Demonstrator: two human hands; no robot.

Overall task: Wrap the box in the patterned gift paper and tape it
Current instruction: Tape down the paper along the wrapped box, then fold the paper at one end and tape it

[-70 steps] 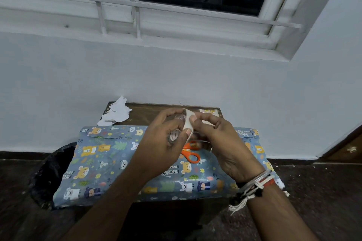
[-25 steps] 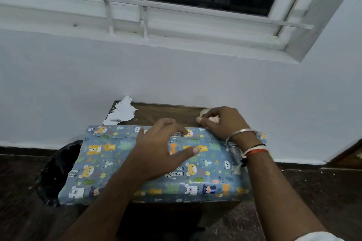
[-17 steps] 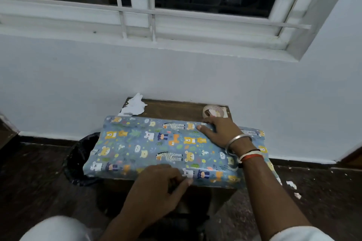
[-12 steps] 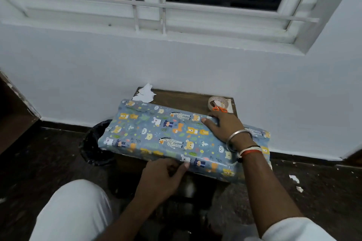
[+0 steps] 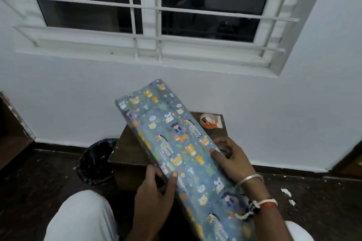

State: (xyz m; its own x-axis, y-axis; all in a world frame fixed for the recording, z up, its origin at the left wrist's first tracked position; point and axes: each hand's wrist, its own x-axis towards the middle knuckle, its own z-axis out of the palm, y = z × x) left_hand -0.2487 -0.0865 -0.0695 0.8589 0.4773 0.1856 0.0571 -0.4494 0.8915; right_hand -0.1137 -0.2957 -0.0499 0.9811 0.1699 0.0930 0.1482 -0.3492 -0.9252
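The box (image 5: 176,143), covered in blue gift paper with cartoon animals, is lifted off the small wooden table (image 5: 125,154) and held lengthwise, its far end pointing up toward the wall. My left hand (image 5: 154,191) grips its left long edge, thumb on top. My right hand (image 5: 231,158) holds the right edge, thumb on the paper and fingers curled behind. A roll of tape (image 5: 208,119) sits at the table's far right corner with orange-handled scissors (image 5: 210,125) against it.
A black-lined bin (image 5: 96,162) stands on the dark floor left of the table. A white wall and barred window rise behind. White paper scraps (image 5: 287,193) lie on the floor at right. My knees in light trousers show at the bottom.
The box was lying flat across the table under my right palm; both hands have now lifted it and swung it round to point away from me. The view has pulled back.
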